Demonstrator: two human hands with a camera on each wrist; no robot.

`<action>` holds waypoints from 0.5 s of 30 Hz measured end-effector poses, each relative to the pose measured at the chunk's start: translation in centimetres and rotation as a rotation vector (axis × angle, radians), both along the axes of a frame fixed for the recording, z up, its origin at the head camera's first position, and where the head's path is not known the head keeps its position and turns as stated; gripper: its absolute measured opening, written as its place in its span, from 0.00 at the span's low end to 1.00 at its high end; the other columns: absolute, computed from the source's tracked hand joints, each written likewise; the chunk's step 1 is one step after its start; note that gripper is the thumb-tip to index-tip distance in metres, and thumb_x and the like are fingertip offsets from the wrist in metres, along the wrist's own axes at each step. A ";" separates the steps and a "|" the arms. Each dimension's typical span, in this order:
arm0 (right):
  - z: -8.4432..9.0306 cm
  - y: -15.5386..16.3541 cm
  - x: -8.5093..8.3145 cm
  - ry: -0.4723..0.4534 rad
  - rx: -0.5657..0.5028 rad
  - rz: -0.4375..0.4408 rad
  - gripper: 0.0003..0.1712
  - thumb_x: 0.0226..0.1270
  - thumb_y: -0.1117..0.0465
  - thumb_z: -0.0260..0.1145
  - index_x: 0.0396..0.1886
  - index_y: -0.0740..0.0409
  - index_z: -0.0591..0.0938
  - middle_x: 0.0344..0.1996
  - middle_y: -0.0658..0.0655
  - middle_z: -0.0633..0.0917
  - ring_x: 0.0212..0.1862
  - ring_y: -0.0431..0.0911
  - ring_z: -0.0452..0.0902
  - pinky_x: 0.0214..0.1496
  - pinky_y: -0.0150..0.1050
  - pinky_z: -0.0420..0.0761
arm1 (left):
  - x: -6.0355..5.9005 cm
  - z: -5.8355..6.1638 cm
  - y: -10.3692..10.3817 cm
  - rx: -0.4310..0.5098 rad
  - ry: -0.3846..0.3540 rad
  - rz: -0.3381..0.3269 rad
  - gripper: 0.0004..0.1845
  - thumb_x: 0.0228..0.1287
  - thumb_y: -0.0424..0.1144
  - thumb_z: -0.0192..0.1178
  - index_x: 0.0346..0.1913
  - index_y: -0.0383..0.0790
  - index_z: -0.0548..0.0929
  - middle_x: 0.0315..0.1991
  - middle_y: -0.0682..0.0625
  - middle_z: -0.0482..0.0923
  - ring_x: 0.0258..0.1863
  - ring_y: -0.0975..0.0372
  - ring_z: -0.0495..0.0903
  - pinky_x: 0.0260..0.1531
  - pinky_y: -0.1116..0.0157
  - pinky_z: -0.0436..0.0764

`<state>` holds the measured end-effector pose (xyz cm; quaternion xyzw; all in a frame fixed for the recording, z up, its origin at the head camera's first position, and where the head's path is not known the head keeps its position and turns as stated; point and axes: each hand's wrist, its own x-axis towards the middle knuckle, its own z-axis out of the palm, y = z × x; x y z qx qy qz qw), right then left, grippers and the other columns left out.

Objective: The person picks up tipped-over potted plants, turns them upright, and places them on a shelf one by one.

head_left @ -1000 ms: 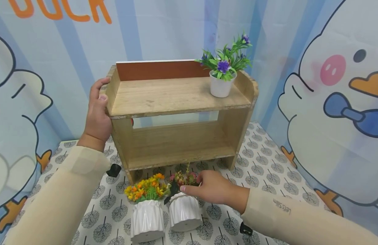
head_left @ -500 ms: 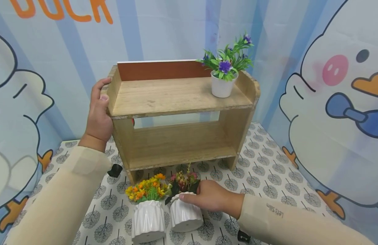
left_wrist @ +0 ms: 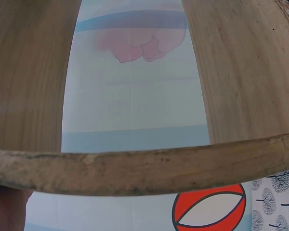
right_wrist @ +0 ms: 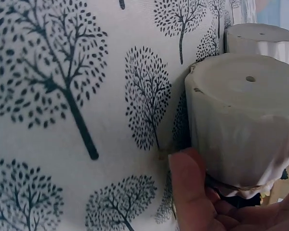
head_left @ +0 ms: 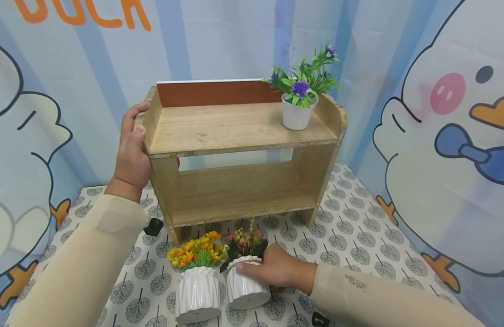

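Note:
My left hand (head_left: 131, 152) grips the upper left side panel of a two-tier wooden shelf (head_left: 235, 131), thumb at the front edge. In the left wrist view the panel's worn edge (left_wrist: 135, 171) crosses the frame, and only part of the hand (left_wrist: 7, 209) shows. My right hand (head_left: 278, 268) holds a white fluted flowerpot (head_left: 248, 286) with pink flowers (head_left: 245, 240) near its rim, thumb on top. This pot (right_wrist: 245, 125) lies tipped over, its base with a drain hole towards me. Beside it lies a similar white pot (head_left: 198, 293) with yellow-orange flowers (head_left: 196, 250).
On the shelf's top board, at the right, stands a small white pot (head_left: 298, 114) with purple flowers. A tree-patterned cloth (head_left: 358, 231) covers the table. Cartoon-printed curtains (head_left: 235, 36) hang close behind and at both sides.
My right hand has slid from the pink flowers down round the rim of their pot, its fingers now partly under it. The left hand keeps its place on the shelf.

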<state>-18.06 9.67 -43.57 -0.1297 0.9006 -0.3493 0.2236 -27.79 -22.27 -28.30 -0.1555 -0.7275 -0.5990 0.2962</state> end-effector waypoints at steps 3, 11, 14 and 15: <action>-0.3 -0.2 -0.2 -0.010 0.034 0.008 0.41 0.64 0.23 0.63 0.20 0.59 0.82 0.21 0.60 0.84 0.19 0.49 0.79 0.24 0.43 0.79 | 0.0 -0.1 0.0 0.005 0.004 -0.004 0.30 0.77 0.47 0.32 0.78 0.51 0.65 0.73 0.46 0.60 0.55 0.58 0.65 0.56 0.62 0.63; -0.9 -0.9 -0.3 -0.042 0.028 -0.025 0.46 0.63 0.23 0.63 0.32 0.68 0.83 0.32 0.64 0.84 0.26 0.52 0.82 0.29 0.46 0.83 | -0.1 0.1 0.0 -0.001 0.011 -0.001 0.30 0.77 0.46 0.33 0.78 0.51 0.66 0.73 0.47 0.60 0.55 0.58 0.65 0.56 0.62 0.63; -1.1 -1.0 -0.3 -0.044 0.008 -0.054 0.45 0.62 0.25 0.65 0.33 0.69 0.82 0.32 0.64 0.84 0.26 0.52 0.82 0.30 0.45 0.82 | -0.1 0.0 0.0 0.001 0.016 -0.001 0.30 0.77 0.46 0.33 0.78 0.50 0.66 0.73 0.46 0.61 0.54 0.58 0.65 0.56 0.62 0.63; -1.2 -1.0 -0.3 -0.048 -0.003 -0.066 0.44 0.62 0.26 0.66 0.33 0.69 0.82 0.32 0.64 0.84 0.27 0.52 0.82 0.30 0.45 0.82 | -0.1 0.0 0.0 0.005 0.018 -0.003 0.30 0.77 0.46 0.33 0.78 0.50 0.66 0.72 0.46 0.61 0.54 0.58 0.65 0.55 0.62 0.63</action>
